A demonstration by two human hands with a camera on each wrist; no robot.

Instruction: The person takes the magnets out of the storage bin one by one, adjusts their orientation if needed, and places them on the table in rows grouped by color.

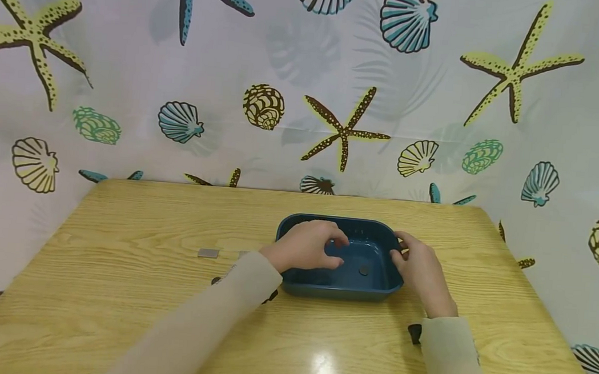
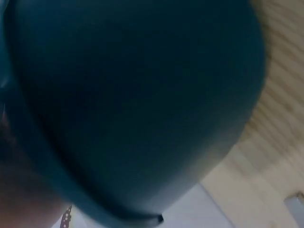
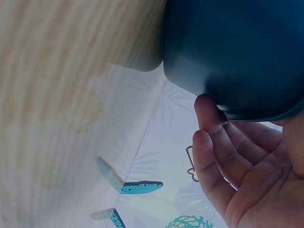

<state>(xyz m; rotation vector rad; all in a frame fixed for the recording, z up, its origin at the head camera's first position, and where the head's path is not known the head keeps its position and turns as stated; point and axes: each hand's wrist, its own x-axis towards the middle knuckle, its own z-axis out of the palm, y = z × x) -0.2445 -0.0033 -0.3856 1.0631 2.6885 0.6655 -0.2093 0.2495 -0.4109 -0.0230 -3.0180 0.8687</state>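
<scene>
A dark blue plastic tub (image 1: 339, 294) with rounded corners stands on the wooden table. My left hand (image 1: 308, 245) reaches over its left part, thumb and fingers curved and apart, with nothing visible between them. On the tub floor lies a small dark round disc (image 1: 363, 270), right of the left fingertips. At the tub's right end my right hand (image 1: 420, 271) holds the rim. The right wrist view shows the right hand's fingers (image 3: 223, 152) along the outside of the rim; the thumb is largely hidden there. The left wrist view is mostly filled by the tub's outer wall (image 2: 142, 104).
Left of the tub, a small flat grey rectangle (image 1: 208, 253) lies on the wooden table (image 1: 133, 291). A similar light piece (image 1: 244, 253) is partly hidden behind the left sleeve. A curtain (image 1: 224, 73) printed with shells and starfish hangs behind and beside the table.
</scene>
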